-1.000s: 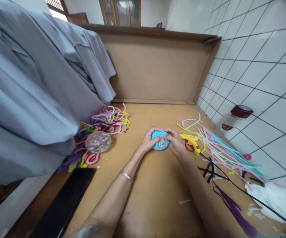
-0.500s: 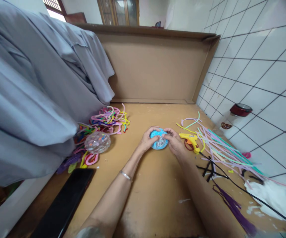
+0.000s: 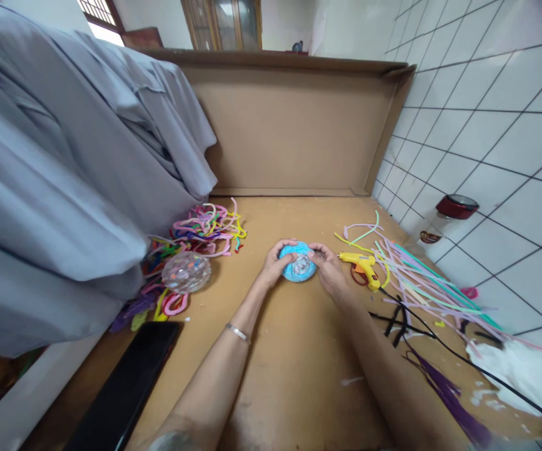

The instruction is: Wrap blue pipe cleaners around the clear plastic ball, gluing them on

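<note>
Between my hands, over the middle of the table, is a round blue piece that looks wound from pipe cleaners, with a clear, shiny centre. My left hand grips its left edge, thumb on the face and fingers behind. At its right edge my right hand pinches it, thumb on the front. The fingertips behind the piece are partly hidden. A yellow glue gun lies just right of my right hand, its nozzle toward that hand.
Left are tangled coloured pipe cleaners, a clear faceted bowl-like piece and a black phone. Straight pipe cleaners, a lidded jar, a purple tassel and white tissue lie right. A cardboard panel stands behind.
The round blue piece has shifted slightly left and tilted a little between my hands. Both hands keep their hold; the things around have stayed in place.
</note>
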### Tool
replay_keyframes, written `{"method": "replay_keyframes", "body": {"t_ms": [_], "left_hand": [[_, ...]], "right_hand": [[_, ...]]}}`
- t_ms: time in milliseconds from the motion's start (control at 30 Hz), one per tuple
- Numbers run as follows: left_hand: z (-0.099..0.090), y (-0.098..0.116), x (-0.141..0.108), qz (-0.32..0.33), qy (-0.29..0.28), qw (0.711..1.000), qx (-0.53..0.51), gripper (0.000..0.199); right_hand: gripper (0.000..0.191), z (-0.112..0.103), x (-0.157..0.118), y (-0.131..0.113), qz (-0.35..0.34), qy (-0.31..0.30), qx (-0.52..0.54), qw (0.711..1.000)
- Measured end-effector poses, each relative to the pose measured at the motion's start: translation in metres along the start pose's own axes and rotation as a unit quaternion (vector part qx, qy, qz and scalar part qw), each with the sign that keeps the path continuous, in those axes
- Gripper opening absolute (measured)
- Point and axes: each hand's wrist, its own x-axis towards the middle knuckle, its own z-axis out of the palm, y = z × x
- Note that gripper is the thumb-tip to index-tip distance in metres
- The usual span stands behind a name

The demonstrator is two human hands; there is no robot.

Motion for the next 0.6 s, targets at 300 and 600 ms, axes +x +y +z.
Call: {"method": "replay_keyframes", "body": {"t_ms": [300, 600], "left_hand": [[0.0029, 0.0056, -0.0017, -0.001, -0.019, 1.0, -0.005, 0.044], [0.0004, -0.0023, 0.0014, -0.077, 0.025, 0.994, -0.072, 0.061]], "right_hand": [[0.036, 0.0052, -0.0028, 0.0035, -0.002, 0.035, 0.003, 0.999], [0.024, -0.0017, 0.0046, 0.0065, 0.006, 0.031, 0.114, 0.993]]}}
